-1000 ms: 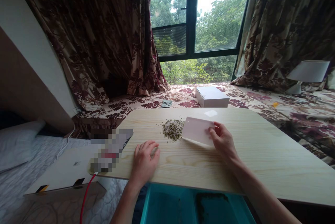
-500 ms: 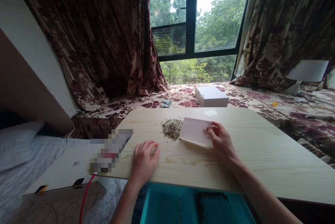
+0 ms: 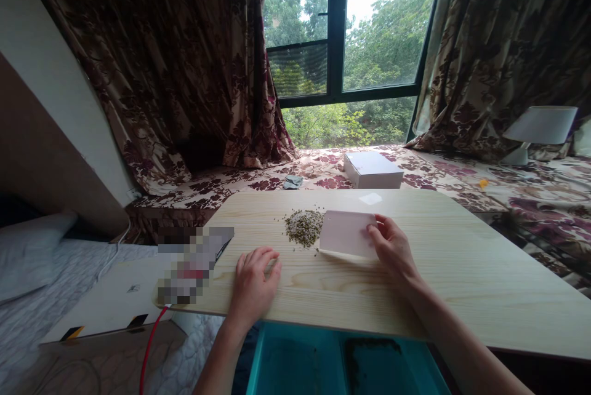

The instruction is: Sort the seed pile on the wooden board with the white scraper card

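My right hand [image 3: 392,246] grips the right edge of a thin white plastic scraper [image 3: 346,234], thumb on top. The scraper leans over the wooden tabletop, its left edge beside a heap of small dark green and white grains [image 3: 303,227]; whether it touches them I cannot tell. A few loose grains lie around the heap. Palm down on the table, left of and nearer than the heap, rests my left hand [image 3: 257,278], its fingers loosely bent and apart, holding nothing.
A blurred-out object [image 3: 194,269] with a red cable [image 3: 150,346] lies at the table's left edge. Below the front edge is a turquoise two-part bin [image 3: 300,358]. A white scrap [image 3: 370,198] lies near the back edge; beyond stand a white box [image 3: 373,170] and a lamp [image 3: 540,127].
The scraper in my right hand has shifted slightly right, and its tilt has changed a little. My left hand stays in place.
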### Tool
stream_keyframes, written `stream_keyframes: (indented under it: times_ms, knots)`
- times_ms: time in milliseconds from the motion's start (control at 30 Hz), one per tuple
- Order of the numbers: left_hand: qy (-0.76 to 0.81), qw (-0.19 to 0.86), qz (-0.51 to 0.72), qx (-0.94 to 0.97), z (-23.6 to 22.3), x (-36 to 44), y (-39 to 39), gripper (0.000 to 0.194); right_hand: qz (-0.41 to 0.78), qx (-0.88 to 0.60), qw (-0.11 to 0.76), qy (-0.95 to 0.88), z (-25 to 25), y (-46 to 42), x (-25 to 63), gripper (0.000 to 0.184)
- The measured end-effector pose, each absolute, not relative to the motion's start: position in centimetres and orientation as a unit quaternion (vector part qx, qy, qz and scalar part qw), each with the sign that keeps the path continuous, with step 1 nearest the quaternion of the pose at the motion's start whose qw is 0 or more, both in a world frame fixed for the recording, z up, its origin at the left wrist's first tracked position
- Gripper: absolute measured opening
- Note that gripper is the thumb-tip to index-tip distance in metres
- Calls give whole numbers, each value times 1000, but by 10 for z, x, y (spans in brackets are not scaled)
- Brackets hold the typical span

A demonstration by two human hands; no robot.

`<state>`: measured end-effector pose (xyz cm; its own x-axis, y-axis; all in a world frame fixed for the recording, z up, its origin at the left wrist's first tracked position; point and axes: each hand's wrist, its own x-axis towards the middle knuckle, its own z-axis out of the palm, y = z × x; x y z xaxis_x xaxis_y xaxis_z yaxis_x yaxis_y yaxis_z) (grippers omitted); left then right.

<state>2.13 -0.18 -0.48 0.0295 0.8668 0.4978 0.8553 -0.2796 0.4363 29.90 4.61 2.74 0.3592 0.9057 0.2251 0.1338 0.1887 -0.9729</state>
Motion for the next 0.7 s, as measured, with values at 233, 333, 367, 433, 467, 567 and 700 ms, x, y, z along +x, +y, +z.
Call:
stream_keyframes:
  times_ms: [233, 333, 367, 433, 467, 567, 700]
  knots:
    - [597, 8, 355, 720, -5, 22, -1, 17, 319, -539, 617, -477, 27, 45, 299, 36]
    - [594, 7, 357, 721, -7, 21, -1, 17, 319, -519, 622, -491, 26, 44, 296, 36]
    - [594, 7, 357, 721, -7, 21, -1, 17, 320, -512, 623, -497, 25, 43, 295, 37]
    - [594, 6, 358, 720, -8, 21, 0, 17, 324, -502, 621, -508, 25, 43, 293, 36]
    - [595, 5, 358, 720, -8, 21, 0, 18, 324, -499, 619, -513, 25, 42, 293, 36]
    - [595, 0, 361, 718, -8, 22, 0, 18, 314, -503, 613, -522, 24, 43, 294, 35]
    - [594, -4, 364, 718, -8, 22, 0, 18, 282, -533, 620, -502, 26, 43, 299, 34]
